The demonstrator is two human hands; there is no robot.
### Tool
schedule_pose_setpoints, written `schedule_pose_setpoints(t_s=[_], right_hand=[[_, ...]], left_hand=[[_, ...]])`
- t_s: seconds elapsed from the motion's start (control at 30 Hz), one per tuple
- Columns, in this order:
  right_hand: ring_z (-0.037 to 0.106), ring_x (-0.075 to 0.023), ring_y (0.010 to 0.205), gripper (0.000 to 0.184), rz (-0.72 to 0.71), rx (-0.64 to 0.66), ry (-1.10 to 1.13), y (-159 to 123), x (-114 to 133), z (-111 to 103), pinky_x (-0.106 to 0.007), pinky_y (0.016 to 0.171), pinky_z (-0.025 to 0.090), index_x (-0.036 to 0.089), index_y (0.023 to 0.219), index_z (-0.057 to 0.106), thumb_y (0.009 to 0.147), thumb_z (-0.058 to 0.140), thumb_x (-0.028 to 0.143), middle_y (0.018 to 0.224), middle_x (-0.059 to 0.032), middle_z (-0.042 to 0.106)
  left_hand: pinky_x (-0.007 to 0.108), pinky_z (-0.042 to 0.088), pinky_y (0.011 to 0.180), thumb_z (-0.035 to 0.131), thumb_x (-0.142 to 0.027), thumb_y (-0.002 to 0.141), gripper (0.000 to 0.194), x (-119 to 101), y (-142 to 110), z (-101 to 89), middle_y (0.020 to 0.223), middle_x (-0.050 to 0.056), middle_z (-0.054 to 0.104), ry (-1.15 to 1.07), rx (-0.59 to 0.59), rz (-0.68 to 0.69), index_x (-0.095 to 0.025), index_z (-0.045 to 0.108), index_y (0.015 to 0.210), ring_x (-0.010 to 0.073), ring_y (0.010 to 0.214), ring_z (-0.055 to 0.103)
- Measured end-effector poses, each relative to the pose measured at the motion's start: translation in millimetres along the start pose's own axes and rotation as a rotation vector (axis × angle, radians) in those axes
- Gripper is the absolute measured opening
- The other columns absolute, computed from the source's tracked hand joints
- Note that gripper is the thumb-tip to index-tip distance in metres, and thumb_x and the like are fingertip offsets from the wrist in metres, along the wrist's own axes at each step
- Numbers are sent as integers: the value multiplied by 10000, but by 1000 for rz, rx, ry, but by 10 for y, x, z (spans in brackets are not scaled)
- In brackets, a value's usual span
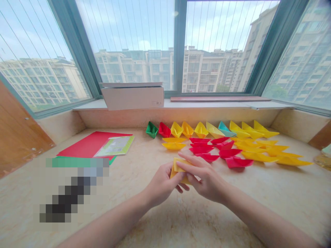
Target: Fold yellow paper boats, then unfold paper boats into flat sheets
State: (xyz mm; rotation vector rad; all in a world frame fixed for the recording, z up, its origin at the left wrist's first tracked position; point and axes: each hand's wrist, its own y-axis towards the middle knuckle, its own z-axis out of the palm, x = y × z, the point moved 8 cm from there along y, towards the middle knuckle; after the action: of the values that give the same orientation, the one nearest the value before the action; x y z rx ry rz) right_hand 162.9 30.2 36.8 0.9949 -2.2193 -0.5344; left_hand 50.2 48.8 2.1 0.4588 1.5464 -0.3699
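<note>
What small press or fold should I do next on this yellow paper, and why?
Probably crease the yellow paper firmly: the right hand and left hand both pinch it, and its layers look slightly open, unlike the flatter folded paper boats ahead.

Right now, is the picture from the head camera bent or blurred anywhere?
In the head view, the window frame bows from wide-angle distortion, a pixelated patch covers the lower left, and the yellow paper between the left hand and right hand looks sharp.
</note>
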Motion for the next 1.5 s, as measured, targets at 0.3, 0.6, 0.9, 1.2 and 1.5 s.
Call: schedule_pose_setpoints(t_s=[0.3,0.6,0.9,1.2,1.5], right_hand=[[556,-246,1220,417,61,39,190,55,15,-3,-442,1037,488,296,1392,546,979,515,244,1331,-103,542],[537,-238,1229,470,142,-51,373,63,-46,-84,-411,1034,485,319,1368,557,912,618,220,1301,-81,540],[679,-224,891,226,472,-218,723,-3,-392,9,-355,777,574,214,1051,703,884,673,362,958,-50,724],[621,-183,998,268,349,-185,673,-7,-289,30,-303,814,556,315,1174,704,950,566,261,1121,-39,640],[566,-213,1173,516,233,-38,550,11,-170,39,-336,884,563,358,1229,684,875,479,45,1305,-56,500]], left_hand=[[271,551,571,538,-463,950,378,-56,-13,-2,907,109,705,6,18,48,-115,562,1097,214,720,732],[255,540,581,609,-429,921,438,-58,4,-48,959,103,711,-68,-23,58,-140,491,1228,186,705,725],[242,528,569,671,-378,880,359,14,15,7,922,87,706,-92,41,11,-130,565,1117,183,701,722],[239,528,565,685,-338,870,351,1,-9,83,903,79,706,-88,111,-2,-135,571,1133,185,709,720],[246,525,554,621,-395,914,376,-29,-32,109,860,97,714,-67,106,14,-115,557,1156,181,666,710]])
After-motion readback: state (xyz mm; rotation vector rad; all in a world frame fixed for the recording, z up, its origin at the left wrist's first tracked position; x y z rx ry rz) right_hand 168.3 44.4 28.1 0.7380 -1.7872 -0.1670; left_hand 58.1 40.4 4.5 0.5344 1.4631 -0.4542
